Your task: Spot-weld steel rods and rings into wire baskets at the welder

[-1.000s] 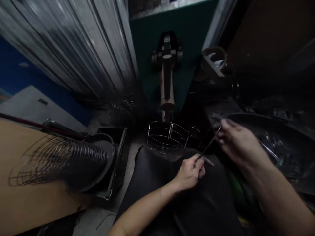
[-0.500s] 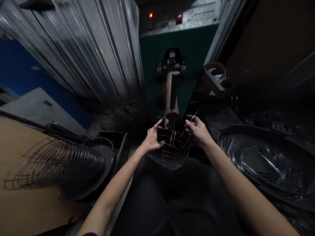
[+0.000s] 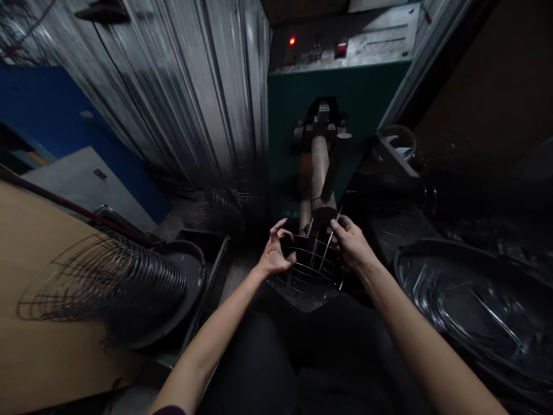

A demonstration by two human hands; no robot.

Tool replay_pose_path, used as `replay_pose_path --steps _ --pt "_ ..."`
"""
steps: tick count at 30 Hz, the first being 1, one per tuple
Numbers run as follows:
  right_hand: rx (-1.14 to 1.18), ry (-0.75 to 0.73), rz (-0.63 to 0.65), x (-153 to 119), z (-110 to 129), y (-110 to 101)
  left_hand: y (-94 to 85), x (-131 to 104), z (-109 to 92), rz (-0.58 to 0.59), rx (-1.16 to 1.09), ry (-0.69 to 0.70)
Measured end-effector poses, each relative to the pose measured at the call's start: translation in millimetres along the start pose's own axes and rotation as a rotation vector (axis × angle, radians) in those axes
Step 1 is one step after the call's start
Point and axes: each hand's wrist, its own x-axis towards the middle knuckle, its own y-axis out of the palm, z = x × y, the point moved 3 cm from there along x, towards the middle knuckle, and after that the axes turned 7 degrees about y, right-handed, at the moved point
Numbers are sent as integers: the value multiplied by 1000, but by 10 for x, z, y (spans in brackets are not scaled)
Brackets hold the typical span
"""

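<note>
Green machine [image 3: 287,109]: cylindrical arm [image 3: 320,173] overhung wire frame [image 3: 309,267]. Hands apart: left hand [image 3: 274,256] beside frame, fingers spread; right hand [image 3: 351,242] pinched thin rod [image 3: 327,249]. Tub [image 3: 440,242] stood rightward.

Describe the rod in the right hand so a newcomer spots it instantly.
Find the green machine, then the wire frame below its cylindrical arm. The rod slants up across that frame, the only one pinched by the right hand.
</note>
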Motion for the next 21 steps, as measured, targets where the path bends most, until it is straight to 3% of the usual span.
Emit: replay_pose_path --steps 4,11,21 --pt "-19 -11 -30 8 -5 -17 5 -1 8 22 -13 -25" --pt "-52 -26 47 93 23 133 -64 -34 79 -48 -32 -16" --pt "-67 -35 45 166 -28 231 -110 -83 149 -72 -88 -49"
